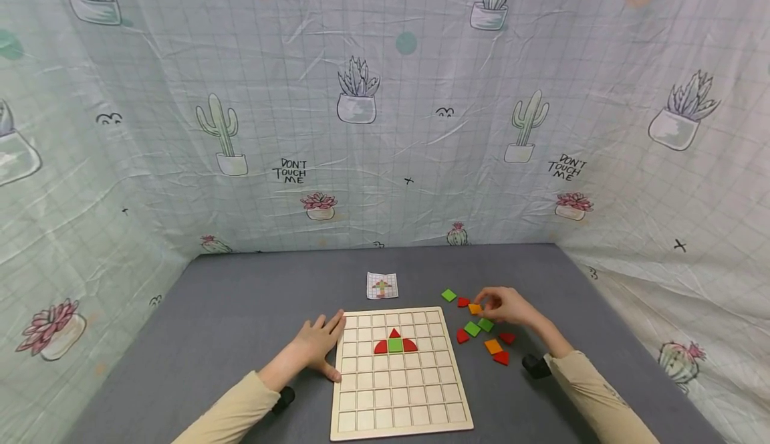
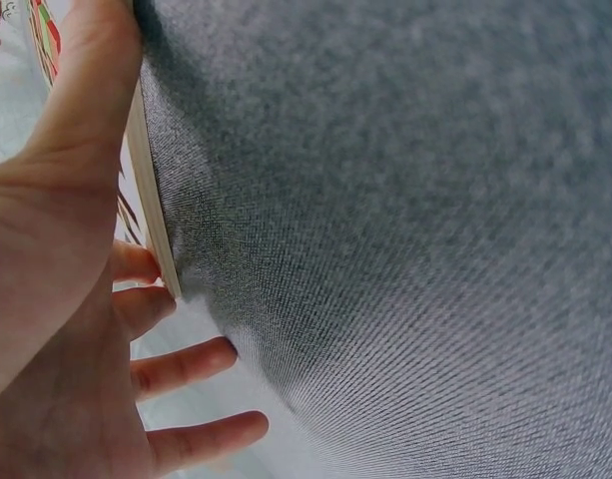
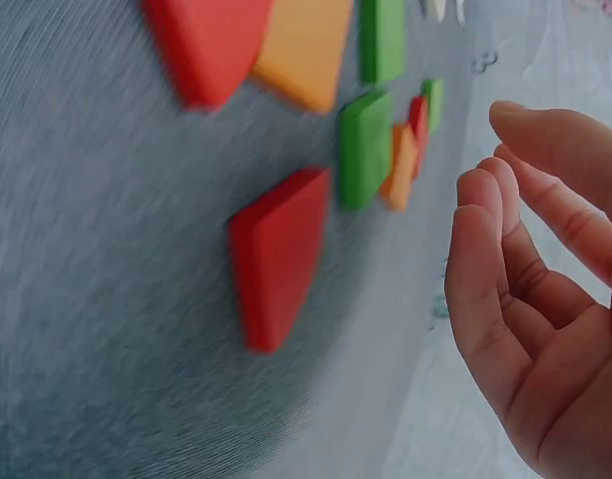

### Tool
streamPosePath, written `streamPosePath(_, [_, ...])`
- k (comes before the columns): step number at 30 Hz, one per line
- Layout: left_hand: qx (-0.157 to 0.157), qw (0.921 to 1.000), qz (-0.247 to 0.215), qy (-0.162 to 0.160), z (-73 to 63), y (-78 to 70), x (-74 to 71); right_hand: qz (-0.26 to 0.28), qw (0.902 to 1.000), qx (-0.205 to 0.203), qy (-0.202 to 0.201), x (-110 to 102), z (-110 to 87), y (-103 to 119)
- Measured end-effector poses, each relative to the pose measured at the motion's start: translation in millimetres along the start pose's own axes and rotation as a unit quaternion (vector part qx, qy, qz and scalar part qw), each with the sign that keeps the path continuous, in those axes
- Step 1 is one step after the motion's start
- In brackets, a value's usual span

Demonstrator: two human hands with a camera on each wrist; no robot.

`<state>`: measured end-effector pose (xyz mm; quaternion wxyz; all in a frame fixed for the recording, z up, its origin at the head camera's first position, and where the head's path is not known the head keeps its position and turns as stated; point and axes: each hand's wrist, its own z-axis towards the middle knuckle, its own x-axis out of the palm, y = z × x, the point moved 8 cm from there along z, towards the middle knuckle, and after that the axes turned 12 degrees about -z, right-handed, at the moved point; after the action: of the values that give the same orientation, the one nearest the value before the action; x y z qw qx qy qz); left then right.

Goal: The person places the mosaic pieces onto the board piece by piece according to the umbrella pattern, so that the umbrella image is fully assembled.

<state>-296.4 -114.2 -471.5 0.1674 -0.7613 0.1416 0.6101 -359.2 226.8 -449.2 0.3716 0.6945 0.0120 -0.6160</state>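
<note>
Left of the board (image 1: 409, 432), the person wears a long, light beige sleeve (image 1: 231, 409), creased, with a plain edge at the forearm; beneath it shows a small, rounded black device (image 1: 284, 400). Right of the board, the other sleeve (image 1: 592, 397) matches in beige, carrying a faint grey marking too small to read, with a similar blocky black device (image 1: 535, 366) by its cuff.

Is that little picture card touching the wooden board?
Apart. The head view shows a strip of grey tabletop between the picture card and the wooden board.
</note>
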Motion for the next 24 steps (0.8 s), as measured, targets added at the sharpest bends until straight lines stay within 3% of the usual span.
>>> streamPosePath(8, [0.004,1.0000,0.006,0.002,0.2,0.2,0.2,-0.006,0.9993,0.035,0.013,3.3,0.8,-22.3])
streamPosePath(24, [-0.004,0.9999,-0.011,0.007,0.5,1.0,4.0,0.009,0.9966,0.078,0.027,12.0,14.7,-41.6])
